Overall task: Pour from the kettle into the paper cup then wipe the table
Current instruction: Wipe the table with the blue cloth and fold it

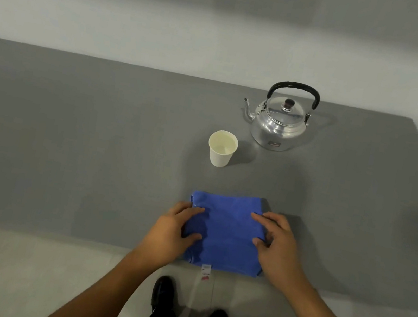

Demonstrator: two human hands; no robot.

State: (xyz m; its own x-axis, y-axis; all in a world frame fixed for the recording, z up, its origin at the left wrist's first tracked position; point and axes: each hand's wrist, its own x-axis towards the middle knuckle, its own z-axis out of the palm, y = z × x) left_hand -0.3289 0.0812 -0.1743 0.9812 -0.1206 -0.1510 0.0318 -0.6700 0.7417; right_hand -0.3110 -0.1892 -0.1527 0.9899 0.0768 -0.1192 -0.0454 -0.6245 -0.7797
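Note:
A folded blue cloth (229, 232) lies at the near edge of the grey table (82, 138), a white tag hanging off its front. My left hand (173, 230) rests on the cloth's left side, fingers spread and curled over its edge. My right hand (275, 240) lies on its right side in the same way. Beyond the cloth stands a white paper cup (221, 151) with liquid in it. A shiny metal kettle (279, 123) with a black handle stands upright behind and to the right of the cup, spout pointing left.
The table's right edge runs diagonally at the far right. A pale wall rises behind the table. Below the near edge I see a light floor and my two dark shoes (188, 316).

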